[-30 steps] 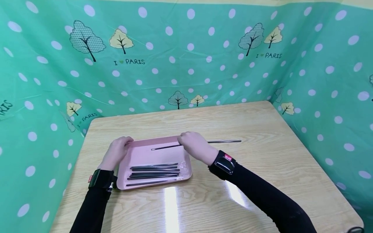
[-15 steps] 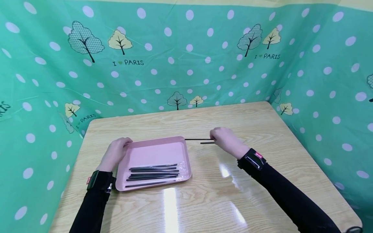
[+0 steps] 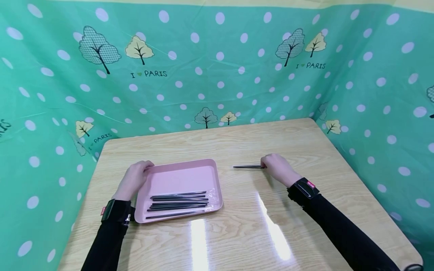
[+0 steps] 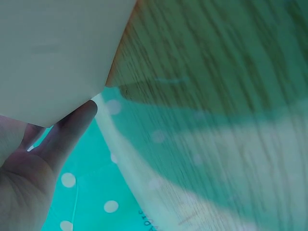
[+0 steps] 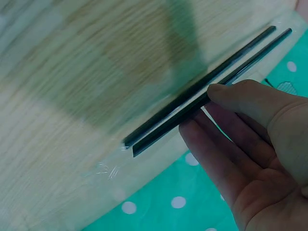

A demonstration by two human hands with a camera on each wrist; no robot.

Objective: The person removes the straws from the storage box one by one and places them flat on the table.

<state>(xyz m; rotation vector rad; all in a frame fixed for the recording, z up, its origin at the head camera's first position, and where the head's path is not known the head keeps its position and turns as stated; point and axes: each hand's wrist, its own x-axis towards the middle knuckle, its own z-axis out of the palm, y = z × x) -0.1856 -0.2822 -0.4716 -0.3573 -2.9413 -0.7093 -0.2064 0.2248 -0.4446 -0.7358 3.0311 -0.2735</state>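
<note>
At the far left corner of the pink tray [image 3: 183, 176], my left hand [image 3: 133, 180] grips the rim. The left wrist view shows its fingers [image 4: 72, 130] against the tray's pale outer side [image 4: 53, 62]. On the table right of the tray, my right hand [image 3: 279, 170] pinches a dark, slim metal chopstick [image 5: 168, 126] between thumb and fingers. A second chopstick [image 5: 192, 91] lies alongside, nearly parallel, a narrow gap apart. In the head view the hand covers the right part of the pair. Several more dark chopsticks [image 3: 178, 205] lie in the tray's front half.
Clear crinkled plastic [image 3: 213, 196] lies at the tray's right side. The wooden table [image 3: 237, 233] ends at a green dotted curtain [image 3: 220, 94] behind and at both sides. A black cable loop [image 3: 414, 267] shows at the front right corner.
My right hand has carried a chopstick rightward from above the tray and brought it down beside the one lying on the table. The left hand keeps its grip on the tray.
</note>
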